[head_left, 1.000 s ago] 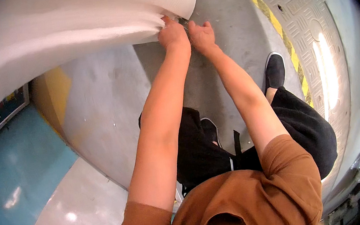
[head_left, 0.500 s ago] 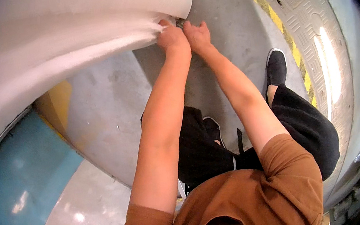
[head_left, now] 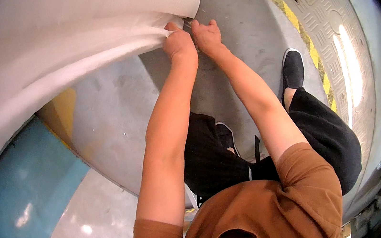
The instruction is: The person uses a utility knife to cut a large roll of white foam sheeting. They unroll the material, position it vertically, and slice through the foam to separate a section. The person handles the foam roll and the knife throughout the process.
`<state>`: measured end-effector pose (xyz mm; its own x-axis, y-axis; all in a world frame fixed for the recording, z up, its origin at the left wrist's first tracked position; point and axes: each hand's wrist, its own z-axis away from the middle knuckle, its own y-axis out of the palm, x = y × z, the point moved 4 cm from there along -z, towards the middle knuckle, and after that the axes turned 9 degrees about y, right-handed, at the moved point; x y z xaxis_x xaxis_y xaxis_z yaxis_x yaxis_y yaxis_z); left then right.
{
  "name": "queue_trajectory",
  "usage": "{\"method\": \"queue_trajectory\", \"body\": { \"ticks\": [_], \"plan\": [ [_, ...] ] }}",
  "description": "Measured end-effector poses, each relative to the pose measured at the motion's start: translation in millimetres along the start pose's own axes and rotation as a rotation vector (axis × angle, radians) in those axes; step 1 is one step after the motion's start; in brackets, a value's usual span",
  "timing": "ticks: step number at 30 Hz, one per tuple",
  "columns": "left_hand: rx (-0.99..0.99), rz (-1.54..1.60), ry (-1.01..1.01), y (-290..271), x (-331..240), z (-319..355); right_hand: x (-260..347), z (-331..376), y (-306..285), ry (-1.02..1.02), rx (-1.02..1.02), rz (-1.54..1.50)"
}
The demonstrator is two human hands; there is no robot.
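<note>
A large white roll (head_left: 126,0) fills the upper left, with a loose white sheet (head_left: 96,61) sagging in folds beneath it. My left hand (head_left: 179,44) is closed on the gathered edge of this sheet, close to the roll's right end. Just right of it, almost touching, is my right hand (head_left: 207,37), its fingers curled toward the roll's end. A small thin piece shows between the two hands, too small to name. What the right fingertips grip, if anything, is hidden.
Grey floor (head_left: 111,105) lies below the roll, with a blue painted area (head_left: 25,179) at the left. A yellow-and-black striped line (head_left: 302,32) borders a patterned metal plate (head_left: 325,9) on the right. My dark shoe (head_left: 293,69) stands beside that line.
Both hands have shifted slightly left, the left one more, so the gap between them is a little wider. The sheet's held edge moved with the left hand.
</note>
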<state>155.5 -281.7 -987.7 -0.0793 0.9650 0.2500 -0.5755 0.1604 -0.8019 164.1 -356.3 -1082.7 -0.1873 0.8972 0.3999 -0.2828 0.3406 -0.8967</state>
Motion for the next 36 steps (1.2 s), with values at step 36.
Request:
{"method": "queue_trajectory", "body": {
  "ticks": [36],
  "plan": [
    [0.084,0.0,0.006,39.5,-14.1,-52.0,-20.8,4.4,-1.0,0.01,0.198,0.035]
  ]
}}
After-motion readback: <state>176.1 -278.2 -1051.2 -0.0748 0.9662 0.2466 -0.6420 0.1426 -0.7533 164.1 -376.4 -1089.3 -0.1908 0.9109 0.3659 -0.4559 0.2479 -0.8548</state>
